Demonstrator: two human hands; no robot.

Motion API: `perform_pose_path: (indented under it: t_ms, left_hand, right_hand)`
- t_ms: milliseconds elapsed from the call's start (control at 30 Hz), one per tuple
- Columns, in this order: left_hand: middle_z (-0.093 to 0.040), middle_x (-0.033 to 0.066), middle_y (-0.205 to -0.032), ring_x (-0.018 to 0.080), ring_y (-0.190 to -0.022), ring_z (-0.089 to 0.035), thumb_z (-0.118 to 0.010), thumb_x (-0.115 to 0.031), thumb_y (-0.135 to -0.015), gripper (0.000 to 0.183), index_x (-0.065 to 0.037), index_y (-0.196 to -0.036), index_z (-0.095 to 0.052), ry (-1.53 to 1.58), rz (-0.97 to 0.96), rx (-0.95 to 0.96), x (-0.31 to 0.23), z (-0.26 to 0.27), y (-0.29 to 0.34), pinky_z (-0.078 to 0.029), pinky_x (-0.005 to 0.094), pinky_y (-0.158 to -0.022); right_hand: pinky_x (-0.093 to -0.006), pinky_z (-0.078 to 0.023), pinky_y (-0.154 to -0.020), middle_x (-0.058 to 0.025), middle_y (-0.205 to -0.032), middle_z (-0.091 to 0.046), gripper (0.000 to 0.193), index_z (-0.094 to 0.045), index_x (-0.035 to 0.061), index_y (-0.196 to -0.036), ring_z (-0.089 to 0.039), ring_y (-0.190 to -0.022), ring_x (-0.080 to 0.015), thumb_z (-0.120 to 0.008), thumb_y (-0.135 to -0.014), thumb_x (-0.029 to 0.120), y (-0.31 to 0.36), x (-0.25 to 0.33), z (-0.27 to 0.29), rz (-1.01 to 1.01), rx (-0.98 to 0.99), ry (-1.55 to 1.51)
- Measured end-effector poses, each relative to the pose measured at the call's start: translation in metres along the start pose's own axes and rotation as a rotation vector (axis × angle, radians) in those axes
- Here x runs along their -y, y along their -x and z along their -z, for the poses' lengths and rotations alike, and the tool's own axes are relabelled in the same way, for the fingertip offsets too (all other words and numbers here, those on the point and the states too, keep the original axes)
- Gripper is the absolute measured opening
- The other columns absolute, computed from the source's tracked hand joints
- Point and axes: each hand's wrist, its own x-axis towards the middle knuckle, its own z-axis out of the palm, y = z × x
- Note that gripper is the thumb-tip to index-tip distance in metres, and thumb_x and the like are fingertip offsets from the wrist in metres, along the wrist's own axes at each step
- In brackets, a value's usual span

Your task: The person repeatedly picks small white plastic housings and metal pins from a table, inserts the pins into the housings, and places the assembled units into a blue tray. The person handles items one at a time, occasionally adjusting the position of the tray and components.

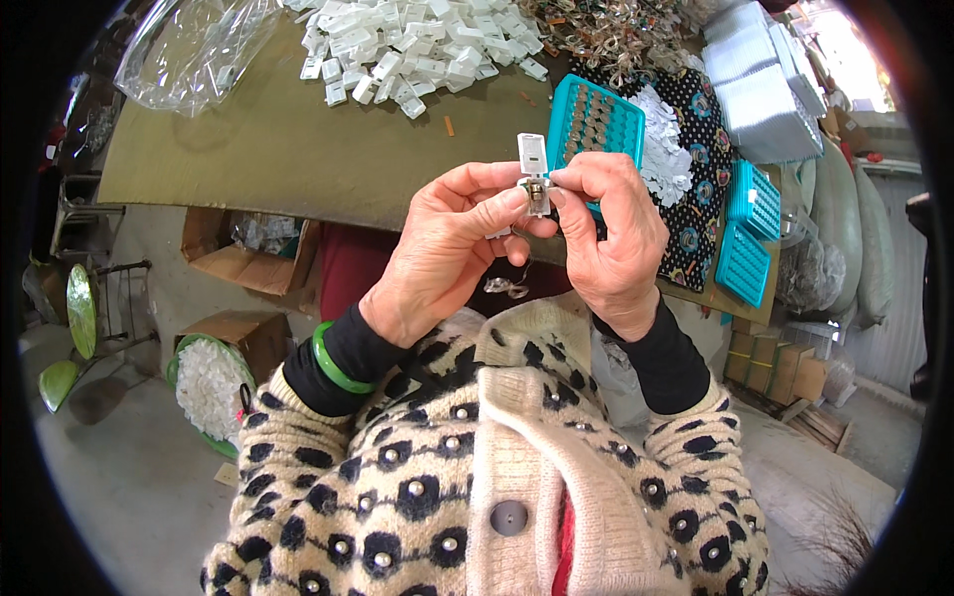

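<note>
In front of me, above the table's near edge, my left hand [450,233] grips a small white plastic case [533,154] between thumb and fingers. The case's flap stands up, and small metal parts show in its lower half. From the other side my right hand [613,233] pinches at the case, thumb and forefinger touching its edge. Whether a tiny part sits between those fingertips is hidden. Below the hands dangles a thin lead with a clear piece [507,288] at its end. A teal tray [624,124] with rows of round brownish pieces lies just beyond my right hand.
A heap of white plastic cases [407,45] lies on the table [268,149]. Farther right are tangled wired parts [626,35], white pieces [664,149], stacked white trays [760,94] and more teal trays [743,263]. Cardboard boxes [243,268] and a filled green basin [211,387] stand lower left.
</note>
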Motion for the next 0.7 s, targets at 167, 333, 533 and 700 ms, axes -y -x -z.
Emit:
perform_pose_path:
  t_ms: [167, 333, 533, 700]
  left_hand:
    - [-0.068, 0.008, -0.093, 0.0151, -0.074, -0.066, -0.066, -0.008, -0.094, 0.019, -0.001, -0.112, -0.064, -0.037, 0.009, -0.005, 0.001, 0.001, 0.0, -0.051, 0.0241, -0.054]
    - [-0.069, 0.0082, -0.088, 0.0124, -0.066, -0.065, -0.067, -0.006, -0.093, 0.017, 0.001, -0.108, -0.063, -0.048, -0.002, -0.055, 0.002, 0.001, 0.002, -0.048, 0.0216, -0.05]
    - [-0.069, 0.0078, -0.085, 0.0101, -0.063, -0.063, -0.068, -0.005, -0.092, 0.014, 0.0, -0.105, -0.065, -0.146, -0.069, -0.056, 0.002, -0.007, 0.005, -0.046, 0.0202, -0.048]
    - [-0.069, 0.0084, -0.084, 0.0105, -0.064, -0.063, -0.068, -0.003, -0.091, 0.014, 0.0, -0.104, -0.065, -0.205, -0.187, -0.019, 0.001, -0.017, 0.009, -0.048, 0.0199, -0.048]
  right_hand:
    - [-0.0368, -0.048, -0.063, -0.0116, -0.086, -0.059, 0.02, -0.061, 0.0006, -0.094, -0.059, -0.075, -0.0288, -0.071, -0.078, -0.007, 0.001, -0.002, -0.007, 0.102, -0.032, 0.065]
    - [-0.0368, -0.047, -0.064, -0.0108, -0.087, -0.059, 0.022, -0.06, 0.0012, -0.092, -0.058, -0.075, -0.0291, -0.072, -0.076, -0.006, 0.0, -0.005, 0.0, 0.067, 0.139, -0.039]
    - [-0.0274, -0.049, -0.078, -0.0045, -0.096, -0.062, 0.014, -0.058, 0.002, -0.1, -0.06, -0.086, -0.0144, -0.067, -0.091, 0.002, 0.001, 0.003, 0.011, -0.65, 0.233, -0.846]
    - [-0.0258, -0.05, -0.073, -0.0031, -0.098, -0.061, 0.021, -0.053, 0.0037, -0.107, -0.06, -0.087, -0.0108, -0.068, -0.092, 0.006, 0.0, 0.01, 0.012, -0.971, 0.148, -1.316]
